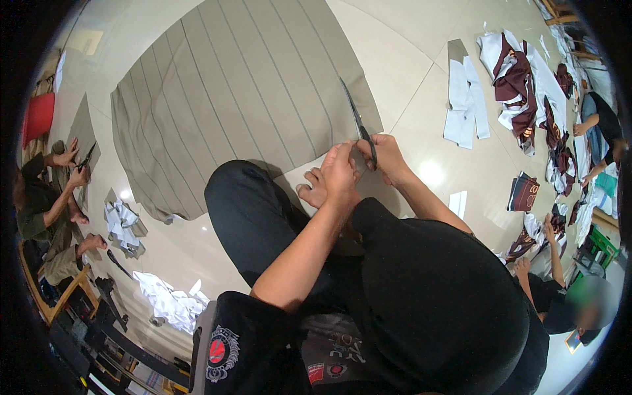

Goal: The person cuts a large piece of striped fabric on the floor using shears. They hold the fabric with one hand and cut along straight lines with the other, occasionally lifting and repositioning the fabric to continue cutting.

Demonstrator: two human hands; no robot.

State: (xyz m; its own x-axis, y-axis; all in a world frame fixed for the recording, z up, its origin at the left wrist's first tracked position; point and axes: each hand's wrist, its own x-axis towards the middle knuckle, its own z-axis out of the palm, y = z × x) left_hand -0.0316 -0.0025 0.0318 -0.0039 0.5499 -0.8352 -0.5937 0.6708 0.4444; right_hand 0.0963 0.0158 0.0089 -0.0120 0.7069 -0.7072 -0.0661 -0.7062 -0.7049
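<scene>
A large beige-grey cloth [230,85] with dark ruled lines lies spread on the floor before my folded legs. My right hand [390,160] is closed round the black handles of a pair of scissors [357,118]. Their long blades point away from me and lie over the cloth, close to its right edge. Just left of the handles, my left hand [339,170] has its fingers pinched at the near edge of the cloth. My bare toes [312,189] show beside the left wrist.
White strips [466,99] and a heap of maroon and white cloth [517,85] lie on the right. Two people work at the right rim. On the left, another person holds scissors [87,157] beside a grey piece. White scraps [168,299] lie nearer to me.
</scene>
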